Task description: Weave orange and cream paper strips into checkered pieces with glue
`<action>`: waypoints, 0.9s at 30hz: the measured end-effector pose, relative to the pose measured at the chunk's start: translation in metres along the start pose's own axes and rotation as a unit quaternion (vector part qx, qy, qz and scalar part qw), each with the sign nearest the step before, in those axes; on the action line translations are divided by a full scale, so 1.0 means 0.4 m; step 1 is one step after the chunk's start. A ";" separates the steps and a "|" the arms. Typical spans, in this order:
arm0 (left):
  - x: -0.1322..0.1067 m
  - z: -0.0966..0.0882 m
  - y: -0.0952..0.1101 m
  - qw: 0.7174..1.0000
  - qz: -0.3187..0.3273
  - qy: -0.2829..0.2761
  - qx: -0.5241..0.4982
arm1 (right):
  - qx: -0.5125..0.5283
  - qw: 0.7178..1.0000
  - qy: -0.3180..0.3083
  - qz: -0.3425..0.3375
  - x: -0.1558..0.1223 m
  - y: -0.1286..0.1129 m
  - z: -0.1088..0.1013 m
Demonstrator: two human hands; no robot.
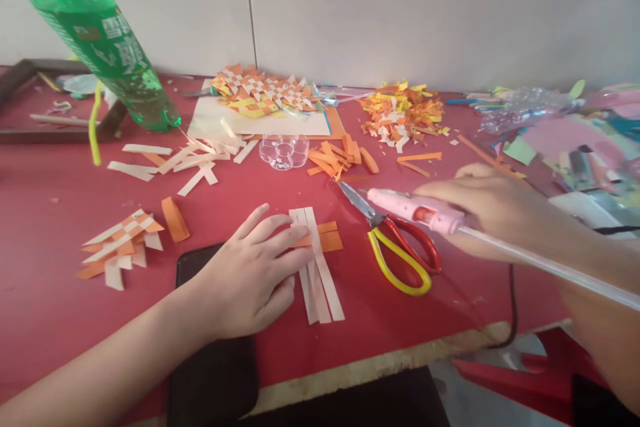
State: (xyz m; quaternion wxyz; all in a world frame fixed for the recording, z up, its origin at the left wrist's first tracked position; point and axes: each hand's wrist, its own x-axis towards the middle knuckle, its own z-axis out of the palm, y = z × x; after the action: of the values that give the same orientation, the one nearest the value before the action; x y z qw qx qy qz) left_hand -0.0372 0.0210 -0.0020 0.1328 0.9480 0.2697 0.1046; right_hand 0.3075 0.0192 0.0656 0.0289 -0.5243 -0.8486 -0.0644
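My left hand [253,273] lies flat on the red table [60,213], fingers stretched out and pressing on crossed white and orange paper strips [316,260]. My right hand [493,210] is wrapped round a pink glue gun [415,210] with a clear glue stick trailing back to the right. The gun's nozzle points left, a little above the table and just right of the strips. Red and yellow scissors [395,243] lie on the table under the gun.
A green plastic bottle [95,33] leans at the back left. A small woven piece [120,247] lies left, a larger one [260,90] at the back. Loose strips [185,160], paper scraps [400,110], a clear holder [284,150] and a dark phone [210,373] surround me.
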 end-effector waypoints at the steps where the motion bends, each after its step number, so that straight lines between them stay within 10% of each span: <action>1: -0.001 0.000 0.000 1.000 -0.001 0.002 0.000 | 0.006 0.999 -0.036 -0.009 -0.020 0.026 0.011; 12: 0.003 -0.002 0.001 1.000 -0.004 -0.003 -0.002 | -0.104 0.984 -0.124 0.069 -0.121 0.186 0.118; 17: 0.004 -0.005 0.000 1.000 -0.005 -0.008 -0.009 | -0.093 0.996 0.014 -0.013 -0.024 0.058 0.062; 27: 0.009 -0.008 0.005 1.000 -0.009 -0.024 -0.014 | 0.123 0.952 0.071 -0.271 0.137 -0.208 0.102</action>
State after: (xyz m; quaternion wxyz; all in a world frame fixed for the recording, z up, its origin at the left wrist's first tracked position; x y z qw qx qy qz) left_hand -0.0342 0.0221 0.0021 0.1529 0.9460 0.2731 0.0846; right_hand 0.2094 0.0365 0.0249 0.1346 -0.2607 -0.9560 -0.0014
